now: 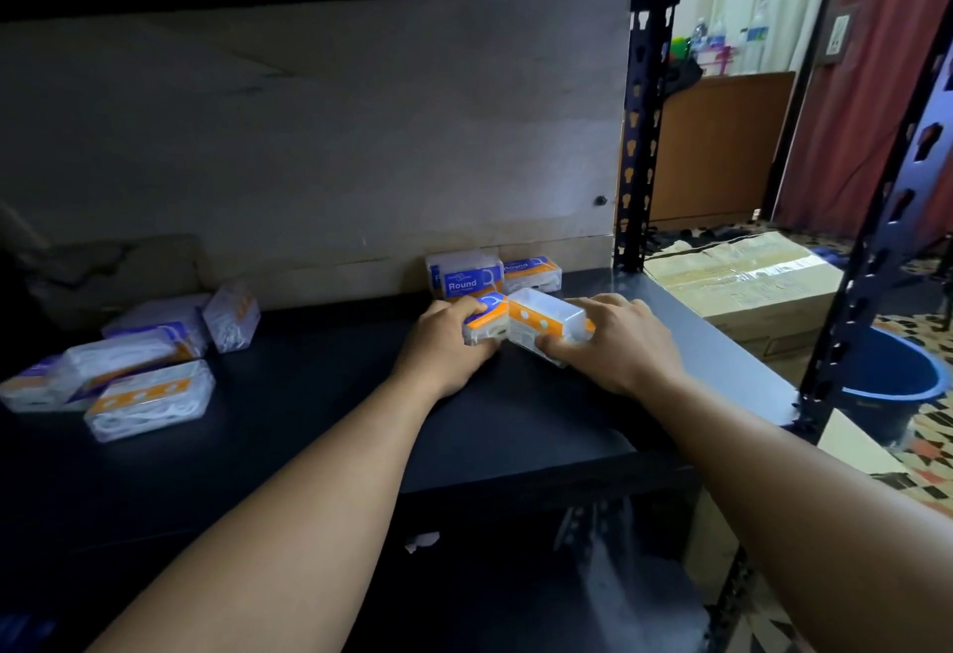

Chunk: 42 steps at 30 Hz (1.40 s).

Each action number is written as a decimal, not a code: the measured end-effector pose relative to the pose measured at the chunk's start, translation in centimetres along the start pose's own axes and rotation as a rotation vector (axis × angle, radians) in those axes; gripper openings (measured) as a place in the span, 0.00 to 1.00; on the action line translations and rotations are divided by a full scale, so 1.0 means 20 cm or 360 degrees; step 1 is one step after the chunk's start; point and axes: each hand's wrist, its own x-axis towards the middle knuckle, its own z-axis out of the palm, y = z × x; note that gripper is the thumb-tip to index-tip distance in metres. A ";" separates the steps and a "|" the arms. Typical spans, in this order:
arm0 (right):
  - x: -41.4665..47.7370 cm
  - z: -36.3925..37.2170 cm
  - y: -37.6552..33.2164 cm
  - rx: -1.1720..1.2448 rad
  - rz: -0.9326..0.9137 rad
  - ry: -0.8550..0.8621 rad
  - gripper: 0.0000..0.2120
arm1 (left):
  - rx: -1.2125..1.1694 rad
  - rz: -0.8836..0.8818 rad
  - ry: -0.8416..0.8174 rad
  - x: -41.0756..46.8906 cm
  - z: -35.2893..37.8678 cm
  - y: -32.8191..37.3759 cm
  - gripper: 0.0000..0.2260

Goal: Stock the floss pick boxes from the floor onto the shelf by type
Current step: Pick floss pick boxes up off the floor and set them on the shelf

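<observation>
- Beside the black upright post point(642, 137), two "Round" boxes point(466, 280) already stand at the back of the shelf point(515, 420).
- Just in front of them, the left hand point(443, 348) grips the left orange box point(487, 327) and the right hand point(619, 338) grips the right orange box point(541, 322). The fingers of both hands are curled round their boxes, and the boxes touch each other.
- Well away from the post, a jumbled pile point(149, 374) likely still needs sorting. Any stock left on the floor is out of view.

Orange-and-blue labelled clear boxes point(149, 402), black shelf point(309, 425), blue bucket point(889, 376), seemingly mosaic-patterned floor point(928, 454)
</observation>
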 end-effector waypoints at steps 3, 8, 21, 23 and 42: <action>-0.03 -0.01 -0.02 -0.0059 0.0036 -0.0056 0.38 | 0.0057 -0.0048 -0.0010 -0.10 -0.03 0.02 0.22; -0.19 -0.07 -0.04 -0.0018 0.0103 -0.0101 0.38 | 0.0104 -0.0046 -0.0027 -0.29 -0.11 0.05 0.22; -0.77 -0.22 -0.08 0.0354 0.0124 0.0251 0.34 | -0.0074 0.0090 0.0093 -0.80 -0.26 0.16 0.23; -0.84 -0.22 -0.09 0.0440 0.0138 0.0279 0.33 | -0.0169 0.0099 0.0117 -0.87 -0.27 0.17 0.23; -1.42 0.17 0.34 0.0636 0.0645 -0.0314 0.30 | -0.0306 0.0048 -0.0269 -1.38 0.25 0.07 0.23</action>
